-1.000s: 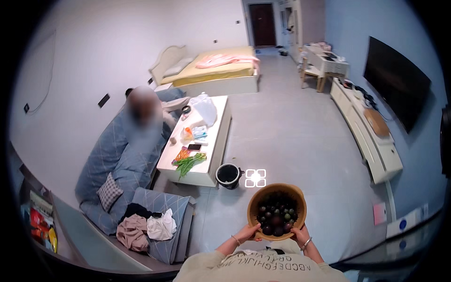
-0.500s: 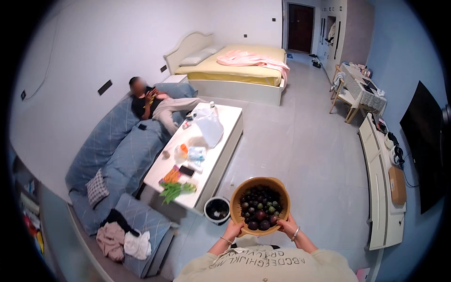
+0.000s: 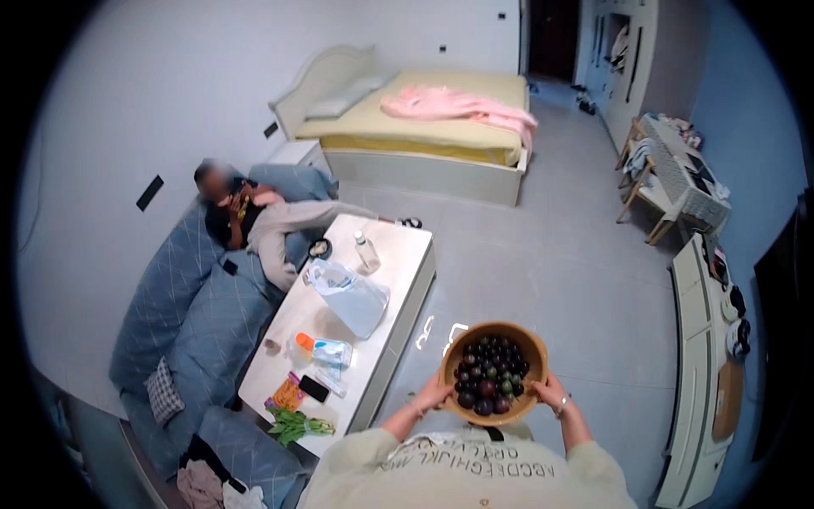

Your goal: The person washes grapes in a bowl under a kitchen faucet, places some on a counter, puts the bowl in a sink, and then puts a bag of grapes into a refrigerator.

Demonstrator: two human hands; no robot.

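A tan, round bowl (image 3: 452, 399) is held level in front of my body. Inside lies a heap of dark grapes and plums (image 3: 489, 373), some greenish, some reddish purple. My left hand (image 3: 433, 392) grips the bowl's left side, and my right hand (image 3: 551, 391) grips its right side, with a bracelet at that wrist. Both sets of fingers are closed on the rim, their tips partly hidden. To the left of the bowl stands a long white coffee table (image 3: 398, 233).
On the table are leafy greens (image 3: 297, 426), a phone (image 3: 314, 388), a plastic bag (image 3: 352, 297) and a bottle (image 3: 366, 252). A person (image 3: 246, 216) reclines on the blue sofa (image 3: 203, 314). Ahead stands a bed (image 3: 424, 165); along the right wall, a white cabinet (image 3: 691, 339) and a chair (image 3: 649, 191).
The coffee table now sits nearer and further left in view. The bowl, still in both hands, has shifted right in the picture. The white bin beside the table has left the view.
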